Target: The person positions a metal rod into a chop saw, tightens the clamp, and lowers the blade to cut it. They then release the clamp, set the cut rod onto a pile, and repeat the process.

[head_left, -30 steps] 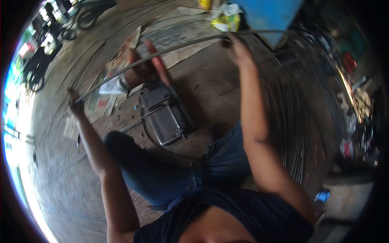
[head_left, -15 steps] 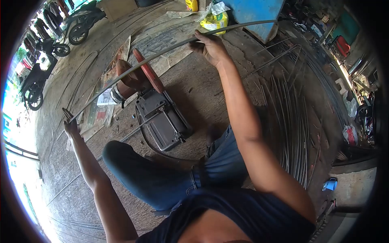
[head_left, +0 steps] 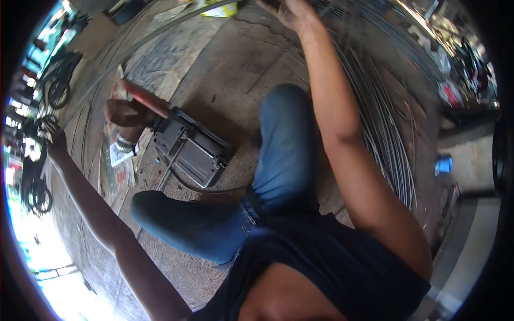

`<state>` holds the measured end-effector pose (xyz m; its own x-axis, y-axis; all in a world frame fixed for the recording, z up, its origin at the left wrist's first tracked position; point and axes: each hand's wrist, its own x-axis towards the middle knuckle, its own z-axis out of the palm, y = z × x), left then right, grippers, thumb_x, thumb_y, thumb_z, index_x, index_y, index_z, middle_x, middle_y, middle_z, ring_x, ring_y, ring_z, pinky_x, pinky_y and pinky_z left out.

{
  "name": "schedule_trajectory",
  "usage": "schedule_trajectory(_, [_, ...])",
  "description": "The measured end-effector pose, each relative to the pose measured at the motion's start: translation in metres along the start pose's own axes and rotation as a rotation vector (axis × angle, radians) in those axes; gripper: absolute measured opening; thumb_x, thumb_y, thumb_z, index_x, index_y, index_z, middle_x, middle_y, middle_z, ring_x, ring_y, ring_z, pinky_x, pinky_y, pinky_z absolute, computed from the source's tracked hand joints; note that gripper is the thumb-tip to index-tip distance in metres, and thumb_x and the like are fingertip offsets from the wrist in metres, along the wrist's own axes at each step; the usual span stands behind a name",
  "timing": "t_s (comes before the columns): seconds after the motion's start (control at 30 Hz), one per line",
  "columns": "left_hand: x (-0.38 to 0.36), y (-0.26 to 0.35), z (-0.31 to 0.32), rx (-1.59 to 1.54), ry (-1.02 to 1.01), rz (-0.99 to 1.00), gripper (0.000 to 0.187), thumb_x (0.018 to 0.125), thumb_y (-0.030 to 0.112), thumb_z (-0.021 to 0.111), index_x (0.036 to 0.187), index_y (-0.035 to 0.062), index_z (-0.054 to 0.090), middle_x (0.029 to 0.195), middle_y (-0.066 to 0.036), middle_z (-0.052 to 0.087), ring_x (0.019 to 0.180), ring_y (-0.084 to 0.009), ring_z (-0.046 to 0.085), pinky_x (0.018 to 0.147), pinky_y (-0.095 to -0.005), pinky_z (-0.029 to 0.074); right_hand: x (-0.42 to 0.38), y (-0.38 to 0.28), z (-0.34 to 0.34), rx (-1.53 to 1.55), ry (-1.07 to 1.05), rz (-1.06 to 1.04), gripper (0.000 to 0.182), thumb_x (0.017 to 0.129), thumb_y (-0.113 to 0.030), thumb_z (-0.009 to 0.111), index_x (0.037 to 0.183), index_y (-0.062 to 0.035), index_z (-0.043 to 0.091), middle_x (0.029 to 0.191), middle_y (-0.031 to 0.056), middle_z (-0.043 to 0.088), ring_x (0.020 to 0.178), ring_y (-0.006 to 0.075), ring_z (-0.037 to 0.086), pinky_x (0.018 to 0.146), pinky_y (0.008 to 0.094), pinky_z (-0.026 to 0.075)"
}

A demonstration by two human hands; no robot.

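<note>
A long, thin metal rod (head_left: 176,22) runs diagonally across the upper left and passes out of the frame at the top. My left hand (head_left: 57,142) is at its lower left end, fingers extended, with the rod against the hand. At the top edge, my right hand (head_left: 293,16) is partly cut off; its bent fingers are by the rod's upper part, and the contact lies outside the picture. Between my arms, a machine with a dark grey base (head_left: 190,150), a red bar (head_left: 145,99) and a brown rounded body (head_left: 124,113) sits on the floor.
My bent legs in jeans (head_left: 286,139) are close to the machine. Thin rods (head_left: 383,125) lie bundled on the right, beyond my right arm. A blue cup (head_left: 443,165) stands at far right. Flattened sheets (head_left: 176,51) cover floor behind the machine; motorbikes (head_left: 58,92) stand at left.
The view has shifted, and both hands with the rod now appear farther out, towards the left and top edges. My right knee has risen. The machine appears farther left.
</note>
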<state>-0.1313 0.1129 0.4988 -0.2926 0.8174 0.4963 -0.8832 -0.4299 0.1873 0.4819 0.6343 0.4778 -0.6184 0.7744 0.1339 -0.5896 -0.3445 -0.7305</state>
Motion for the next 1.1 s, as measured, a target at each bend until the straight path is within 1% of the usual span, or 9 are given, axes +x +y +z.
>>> schedule_trajectory(0.1, [0.143, -0.010, -0.011, 0.021, 0.247, -0.075, 0.055, 0.097, 0.036, 0.042, 0.138, -0.0001, 0.042, 0.141, -0.016, 0.049, 0.130, -0.0302, 0.046, 0.109, -0.0460, 0.034, -0.069, -0.046, -0.051, 0.066, 0.212, -0.157, 0.018, 0.097, -0.015, 0.058, 0.094, 0.0010, 0.065, 0.079, 0.0095, 0.064, 0.077, 0.0211, 0.065, 0.081, 0.0371, 0.060])
schedule_trajectory(0.2, [0.284, -0.083, -0.033, 0.046, 0.478, -0.207, 0.053, 0.096, 0.034, 0.043, 0.135, -0.0022, 0.045, 0.138, -0.020, 0.050, 0.126, -0.0332, 0.050, 0.105, -0.0441, 0.042, -0.140, -0.070, -0.141, 0.000, 0.338, -0.367, 0.030, 0.094, -0.012, 0.062, 0.116, 0.0068, 0.054, 0.107, 0.0187, 0.061, 0.100, 0.0267, 0.063, 0.092, 0.0374, 0.057])
schedule_trajectory(0.4, [0.398, -0.418, -0.079, 0.464, 0.460, -0.379, 0.050, 0.099, 0.033, 0.038, 0.130, -0.0043, 0.049, 0.123, -0.023, 0.059, 0.112, -0.0326, 0.059, 0.089, -0.0424, 0.053, -0.339, -0.078, -0.248, 0.174, 0.804, -0.489, 0.031, 0.093, -0.011, 0.061, 0.119, 0.0055, 0.054, 0.111, 0.0183, 0.059, 0.107, 0.0279, 0.057, 0.095, 0.0394, 0.053])
schedule_trajectory(0.43, [0.399, -0.478, -0.088, 0.399, 0.601, -0.374, 0.047, 0.099, 0.033, 0.037, 0.127, -0.0024, 0.051, 0.119, -0.022, 0.061, 0.106, -0.0301, 0.062, 0.085, -0.0391, 0.054, -0.372, -0.072, -0.272, 0.173, 0.810, -0.531, 0.027, 0.093, -0.011, 0.062, 0.115, 0.0031, 0.057, 0.108, 0.0163, 0.061, 0.104, 0.0265, 0.059, 0.092, 0.0392, 0.053])
schedule_trajectory(0.53, [0.378, -0.623, -0.145, 0.200, 0.091, -0.832, 0.033, 0.098, 0.030, 0.043, 0.111, 0.0013, 0.055, 0.101, -0.018, 0.062, 0.088, -0.0290, 0.065, 0.075, -0.0376, 0.057, -0.470, -0.043, -0.313, 0.029, 0.922, -0.614, 0.020, 0.092, -0.011, 0.062, 0.108, 0.0006, 0.060, 0.099, 0.0134, 0.064, 0.098, 0.0258, 0.061, 0.090, 0.0394, 0.052])
schedule_trajectory(0.63, [0.307, -0.765, -0.120, 0.623, 0.587, -0.688, 0.027, 0.098, 0.029, 0.046, 0.109, 0.0041, 0.052, 0.086, -0.014, 0.063, 0.078, -0.0289, 0.065, 0.073, -0.0423, 0.057, -0.560, -0.007, -0.338, 0.302, 0.888, -0.725, 0.014, 0.094, -0.010, 0.058, 0.102, 0.0004, 0.061, 0.092, 0.0127, 0.065, 0.089, 0.0277, 0.063, 0.086, 0.0377, 0.055])
schedule_trajectory(0.93, [0.171, -0.921, -0.116, 0.849, 0.676, -1.150, 0.052, 0.097, 0.035, 0.046, 0.137, 0.0045, 0.033, 0.128, -0.025, 0.043, 0.114, -0.0381, 0.054, 0.098, -0.0590, 0.047, -0.724, 0.093, -0.403, 0.265, 1.455, -0.454, 0.018, 0.096, -0.017, 0.056, 0.106, -0.0024, 0.061, 0.095, 0.0092, 0.064, 0.089, 0.0197, 0.063, 0.083, 0.0271, 0.058])
schedule_trajectory(1.03, [0.168, -0.942, -0.090, 0.758, 0.789, -0.867, 0.060, 0.096, 0.041, 0.043, 0.145, 0.0110, 0.024, 0.145, -0.026, 0.024, 0.130, -0.0423, 0.039, 0.098, -0.0593, 0.045, -0.731, 0.090, -0.426, 0.042, 1.404, -0.432, 0.020, 0.094, -0.005, 0.053, 0.111, 0.0041, 0.059, 0.107, 0.0174, 0.062, 0.097, 0.0267, 0.062, 0.084, 0.0335, 0.059])
schedule_trajectory(1.1, [0.173, -0.948, -0.087, 0.702, 0.611, -0.803, 0.064, 0.094, 0.043, 0.041, 0.147, 0.0128, 0.021, 0.153, -0.023, 0.010, 0.134, -0.0447, 0.032, 0.096, -0.0581, 0.044, -0.684, 0.035, -0.395, 0.428, 1.399, -0.607, 0.026, 0.093, -0.005, 0.053, 0.116, 0.0087, 0.055, 0.111, 0.0213, 0.061, 0.103, 0.0313, 0.061, 0.090, 0.0382, 0.058])
